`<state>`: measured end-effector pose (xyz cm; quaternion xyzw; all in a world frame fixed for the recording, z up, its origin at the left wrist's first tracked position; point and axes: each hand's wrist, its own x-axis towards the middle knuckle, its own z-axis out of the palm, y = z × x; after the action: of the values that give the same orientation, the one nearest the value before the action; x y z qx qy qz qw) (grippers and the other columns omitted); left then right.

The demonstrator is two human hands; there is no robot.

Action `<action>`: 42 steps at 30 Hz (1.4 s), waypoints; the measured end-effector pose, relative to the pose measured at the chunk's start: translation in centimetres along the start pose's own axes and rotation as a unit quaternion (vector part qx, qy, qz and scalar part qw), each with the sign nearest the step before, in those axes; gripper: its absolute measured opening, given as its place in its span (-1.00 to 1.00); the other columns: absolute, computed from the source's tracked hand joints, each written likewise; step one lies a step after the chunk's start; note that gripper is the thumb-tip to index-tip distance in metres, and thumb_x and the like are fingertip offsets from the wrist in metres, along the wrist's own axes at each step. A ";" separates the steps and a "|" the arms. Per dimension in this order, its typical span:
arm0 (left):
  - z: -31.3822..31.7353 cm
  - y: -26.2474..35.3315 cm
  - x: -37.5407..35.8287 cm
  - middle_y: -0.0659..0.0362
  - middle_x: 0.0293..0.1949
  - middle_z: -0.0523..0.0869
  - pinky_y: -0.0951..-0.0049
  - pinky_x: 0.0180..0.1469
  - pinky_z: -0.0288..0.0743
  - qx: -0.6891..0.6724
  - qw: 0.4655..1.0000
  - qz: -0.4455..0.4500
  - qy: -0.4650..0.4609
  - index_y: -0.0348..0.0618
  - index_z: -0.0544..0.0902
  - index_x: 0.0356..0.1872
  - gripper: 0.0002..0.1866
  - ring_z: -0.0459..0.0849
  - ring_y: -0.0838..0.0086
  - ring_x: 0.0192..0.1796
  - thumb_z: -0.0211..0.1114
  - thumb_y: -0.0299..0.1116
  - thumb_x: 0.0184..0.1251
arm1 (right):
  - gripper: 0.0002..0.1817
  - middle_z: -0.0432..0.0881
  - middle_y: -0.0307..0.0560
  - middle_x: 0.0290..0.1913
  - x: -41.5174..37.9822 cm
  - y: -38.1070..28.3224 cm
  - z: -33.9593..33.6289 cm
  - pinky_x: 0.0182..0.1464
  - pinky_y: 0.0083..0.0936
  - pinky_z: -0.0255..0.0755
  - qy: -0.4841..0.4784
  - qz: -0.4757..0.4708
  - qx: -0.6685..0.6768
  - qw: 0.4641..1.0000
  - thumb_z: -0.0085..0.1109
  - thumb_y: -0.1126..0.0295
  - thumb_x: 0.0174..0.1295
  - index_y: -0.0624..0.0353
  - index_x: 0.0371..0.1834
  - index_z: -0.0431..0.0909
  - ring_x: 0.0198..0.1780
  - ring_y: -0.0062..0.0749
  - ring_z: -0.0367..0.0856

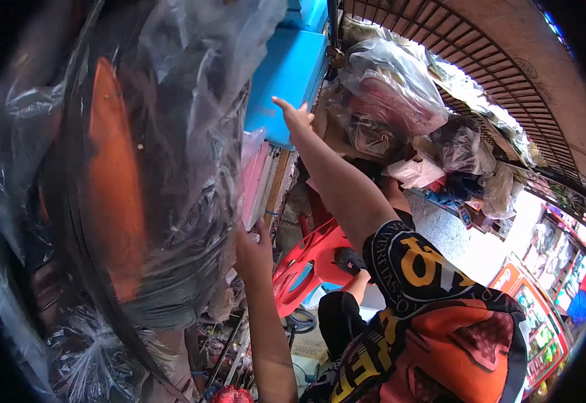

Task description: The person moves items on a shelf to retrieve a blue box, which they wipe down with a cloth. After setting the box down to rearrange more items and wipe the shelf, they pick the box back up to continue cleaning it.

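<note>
My right hand [296,119] is in front of a blue box [279,84], one finger stretched out and the others partly bent, holding nothing that I can see. Lower down, my left hand [254,250] is raised beside a large dark bag wrapped in clear plastic [206,168], its fingers apart near the plastic's edge. Whether it touches the plastic is unclear. Just above my left hand, a pink item [255,181] stands on edge beside other flat, light-coloured ones, below the blue box.
An orange item [115,181] shows through the plastic at left. Plastic-wrapped bags [394,94] lie at the upper right beside a metal grille [487,60]. A red plastic stool [306,269] is near my feet. A red-framed display [534,316] stands at the right.
</note>
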<state>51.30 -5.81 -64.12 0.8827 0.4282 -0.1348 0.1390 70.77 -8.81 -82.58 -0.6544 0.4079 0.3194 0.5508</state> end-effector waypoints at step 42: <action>-0.7 -10.0 -9.9 -0.03 0.25 0.12 0.18 0.25 -0.03 -0.280 0.944 0.148 -0.088 0.01 0.21 0.21 -0.33 0.10 0.10 0.27 0.14 0.04 0.09 | -0.38 0.48 -0.07 -0.16 -20.3 3.9 -30.5 -0.14 -0.57 0.34 -0.302 -0.087 -0.128 0.941 0.17 0.35 -0.18 0.22 0.06 0.29 -0.20 -0.43 0.48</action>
<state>37.53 -6.72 -61.23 0.8463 0.2989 -0.0645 0.4362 56.96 -35.29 -61.01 -0.6248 0.1196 0.5025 0.5854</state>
